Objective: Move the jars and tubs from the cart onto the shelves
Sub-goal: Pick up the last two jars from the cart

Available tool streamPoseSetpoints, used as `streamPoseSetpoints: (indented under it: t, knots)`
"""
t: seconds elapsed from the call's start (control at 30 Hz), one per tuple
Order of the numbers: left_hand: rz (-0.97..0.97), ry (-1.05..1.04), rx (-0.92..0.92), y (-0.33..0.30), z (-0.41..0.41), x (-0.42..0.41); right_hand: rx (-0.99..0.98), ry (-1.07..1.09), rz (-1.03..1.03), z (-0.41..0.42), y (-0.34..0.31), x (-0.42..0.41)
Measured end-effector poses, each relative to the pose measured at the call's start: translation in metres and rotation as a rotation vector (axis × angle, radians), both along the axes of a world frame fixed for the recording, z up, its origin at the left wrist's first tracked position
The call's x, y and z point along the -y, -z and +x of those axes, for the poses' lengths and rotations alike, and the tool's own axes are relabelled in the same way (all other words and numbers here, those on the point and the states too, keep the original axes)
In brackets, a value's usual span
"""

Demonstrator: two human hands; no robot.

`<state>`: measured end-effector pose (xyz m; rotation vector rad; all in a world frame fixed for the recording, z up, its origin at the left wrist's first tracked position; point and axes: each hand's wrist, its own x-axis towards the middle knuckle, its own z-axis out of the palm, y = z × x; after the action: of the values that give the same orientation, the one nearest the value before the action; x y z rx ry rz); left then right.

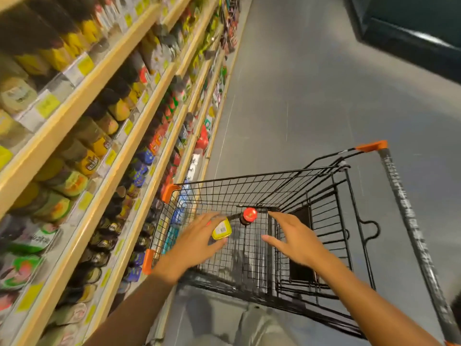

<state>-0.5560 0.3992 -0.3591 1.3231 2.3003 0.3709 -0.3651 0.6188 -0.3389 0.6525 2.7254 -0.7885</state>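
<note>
A black wire cart (249, 178) with orange corners stands in the aisle beside the shelves (104, 171). Inside it lie a small yellow tub (221, 230) with a white label and a dark jar with a red lid (249, 215). My left hand (197, 242) reaches into the cart with its fingers spread, fingertips at the yellow tub's left side; I cannot tell if they touch it. My right hand (294, 237) hovers open over the cart's floor, right of the red-lidded jar and apart from it.
Wooden shelves packed with jars, tubs and packets run along the left, with yellow price tags (47, 104) on their edges. Grey floor (311, 96) stretches ahead. A dark cabinet (411, 26) stands at the top right. The cart's handle (409, 221) runs down the right.
</note>
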Motion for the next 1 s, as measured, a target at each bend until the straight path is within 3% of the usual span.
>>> streamPoseSetpoints:
  t: [0.13,0.53,0.67,0.83,1.0]
  knots:
    - [-0.101,0.003,0.076,0.042,-0.019,-0.019,0.072,0.015,-0.095,-0.025,0.044,-0.019]
    - [-0.153,0.013,0.220,0.211,-0.059,-0.062,0.247,0.213,-0.339,-0.076,0.229,-0.045]
    - [-0.159,0.011,0.274,0.261,-0.066,-0.068,0.208,0.325,-0.453,-0.098,0.284,-0.045]
    - [-0.139,0.010,0.340,0.308,-0.064,-0.061,0.119,0.616,-0.634,-0.117,0.358,-0.048]
    - [-0.161,0.071,0.303,0.336,-0.062,-0.049,0.019,0.763,-0.742,-0.128,0.412,-0.050]
